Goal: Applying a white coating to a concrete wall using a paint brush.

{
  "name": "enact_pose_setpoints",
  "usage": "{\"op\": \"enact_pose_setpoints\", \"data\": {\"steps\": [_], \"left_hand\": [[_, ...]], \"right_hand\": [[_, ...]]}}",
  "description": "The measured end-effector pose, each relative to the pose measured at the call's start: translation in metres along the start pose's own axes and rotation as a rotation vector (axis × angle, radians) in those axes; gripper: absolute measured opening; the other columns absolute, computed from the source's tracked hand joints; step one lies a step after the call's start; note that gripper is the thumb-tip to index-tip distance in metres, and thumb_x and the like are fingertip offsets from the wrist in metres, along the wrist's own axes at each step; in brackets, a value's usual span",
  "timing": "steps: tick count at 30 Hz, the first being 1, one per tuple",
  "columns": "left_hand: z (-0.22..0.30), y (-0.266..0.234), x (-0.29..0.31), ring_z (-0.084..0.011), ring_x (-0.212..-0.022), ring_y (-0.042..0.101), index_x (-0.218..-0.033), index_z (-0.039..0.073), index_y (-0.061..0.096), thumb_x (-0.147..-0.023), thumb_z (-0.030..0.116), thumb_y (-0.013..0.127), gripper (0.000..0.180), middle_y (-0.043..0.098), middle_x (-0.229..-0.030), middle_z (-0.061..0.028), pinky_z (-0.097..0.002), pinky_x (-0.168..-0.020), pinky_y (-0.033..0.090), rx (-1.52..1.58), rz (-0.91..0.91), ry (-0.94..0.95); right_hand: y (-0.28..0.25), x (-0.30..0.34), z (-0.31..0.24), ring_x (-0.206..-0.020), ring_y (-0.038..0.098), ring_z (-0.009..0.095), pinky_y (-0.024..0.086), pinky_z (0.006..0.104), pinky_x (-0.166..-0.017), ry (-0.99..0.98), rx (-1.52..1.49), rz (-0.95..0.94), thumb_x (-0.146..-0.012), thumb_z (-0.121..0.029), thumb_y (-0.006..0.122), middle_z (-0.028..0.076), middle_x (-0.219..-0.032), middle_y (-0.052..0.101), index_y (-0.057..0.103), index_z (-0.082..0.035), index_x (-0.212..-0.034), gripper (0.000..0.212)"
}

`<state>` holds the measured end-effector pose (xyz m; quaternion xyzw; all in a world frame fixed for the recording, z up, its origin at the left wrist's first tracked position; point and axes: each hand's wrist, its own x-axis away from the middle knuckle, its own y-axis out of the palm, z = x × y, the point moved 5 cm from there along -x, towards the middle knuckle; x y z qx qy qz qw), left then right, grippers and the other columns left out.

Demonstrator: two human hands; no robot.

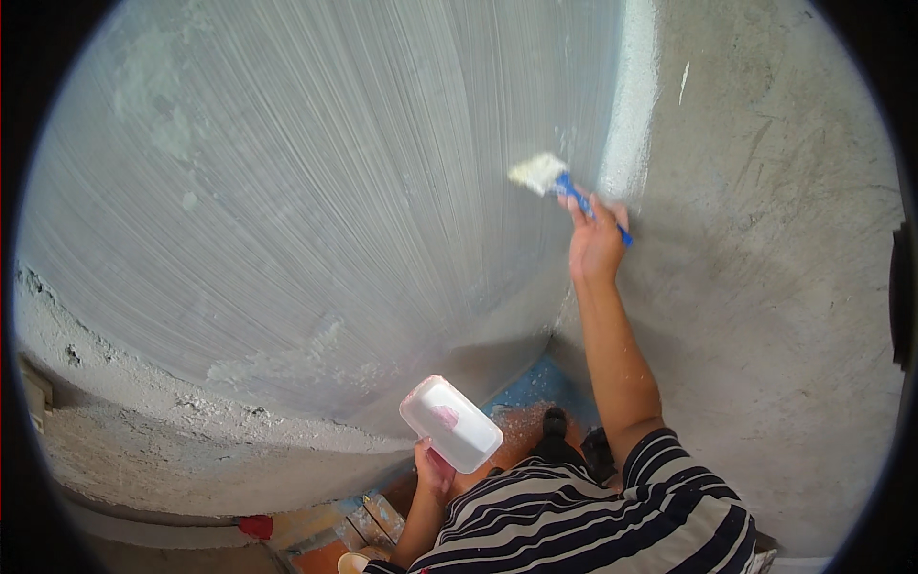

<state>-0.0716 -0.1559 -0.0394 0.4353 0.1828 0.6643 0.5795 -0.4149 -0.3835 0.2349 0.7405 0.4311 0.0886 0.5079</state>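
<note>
My right hand (598, 239), raised at the wall corner, grips a paintbrush (545, 175) by its blue handle. Pale paint coats the bristles, which point left in front of the grey streaked wall (382, 172); I cannot tell if they touch it. Low in front of my body, my left hand (435, 467) holds a white shallow tray (473, 442) by its edge. A pinkish patch lies inside the tray. Beside the brush, a white painted strip (631, 105) runs up the corner.
Bare grey concrete wall (765, 220) rises on the right. A rough whitish ledge (172, 392) borders the streaked wall's lower left. Below are a paint-spotted blue sheet (535, 387), wooden slats (368, 524), a red object (255, 526) and a pale round container (352, 562).
</note>
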Motion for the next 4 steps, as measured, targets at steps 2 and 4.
{"op": "enact_pose_setpoints", "data": {"steps": [2, 4], "left_hand": [[0.003, 0.003, -0.001, -0.0303, -0.127, 0.051, -0.139, 0.005, 0.045, -0.082, 0.034, 0.060, 0.066, 0.055, -0.136, -0.0120, -0.0443, -0.109, 0.038, -0.021, -0.035, 0.028], [0.005, -0.002, -0.003, -0.0299, -0.129, 0.050, -0.142, 0.007, 0.042, -0.083, 0.034, 0.060, 0.068, 0.053, -0.138, -0.0110, -0.0451, -0.113, 0.035, 0.000, -0.047, 0.035]], "right_hand": [[0.048, -0.023, -0.019, -0.097, 0.066, 0.038, 0.057, 0.0431, -0.091, -0.092, 0.008, -0.140, -0.090, 0.002, 0.060, 0.032, -0.105, 0.061, 0.038, -0.003, -0.087, 0.022], [0.091, -0.049, -0.032, -0.098, 0.067, 0.037, 0.058, 0.0478, -0.086, -0.289, 0.016, -0.269, -0.093, 0.000, 0.058, 0.028, -0.112, 0.059, 0.045, 0.001, -0.091, 0.013]]}}
